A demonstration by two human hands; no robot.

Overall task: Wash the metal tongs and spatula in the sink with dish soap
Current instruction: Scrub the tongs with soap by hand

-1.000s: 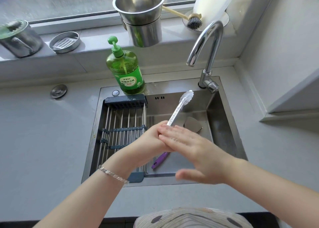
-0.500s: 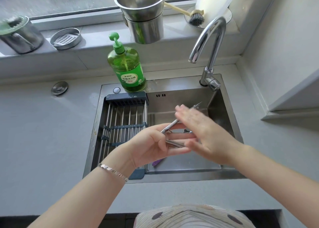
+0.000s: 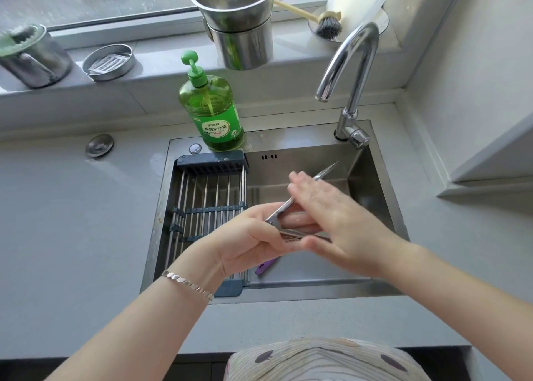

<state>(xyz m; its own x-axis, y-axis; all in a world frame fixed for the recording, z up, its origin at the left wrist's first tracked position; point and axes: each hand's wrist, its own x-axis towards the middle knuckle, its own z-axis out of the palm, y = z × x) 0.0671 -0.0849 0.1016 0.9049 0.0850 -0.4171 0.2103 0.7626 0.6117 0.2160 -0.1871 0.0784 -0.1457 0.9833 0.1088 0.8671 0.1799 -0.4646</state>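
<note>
Over the steel sink (image 3: 375,204), the left hand (image 3: 253,236) grips the hinged end of the metal tongs (image 3: 284,207), fingers curled around it, and one finger shows between the two spread arms. The right hand (image 3: 337,219) lies open and flat over the tongs, fingers extended along the upper arm and thumb under the lower one; it is pressed against the metal rather than closed on it. The upper arm's tip pokes out past the right fingertips toward the back of the basin. Compared with a second ago, the tongs have turned from pointing up toward the faucet (image 3: 349,72) with the arms together to lying edge-on with the arms parted, and the right hand has slid further out along them; since half a second ago little has changed. A purple handle (image 3: 266,266) lies on the sink floor beneath the left hand, the rest of that tool being hidden. The green dish soap bottle (image 3: 212,112) stands on the sink's back rim, just behind the dark drying rack (image 3: 207,204) that spans the basin's left side. A silver bracelet (image 3: 187,284) circles the left wrist above the grey tabletop (image 3: 72,222).
</note>
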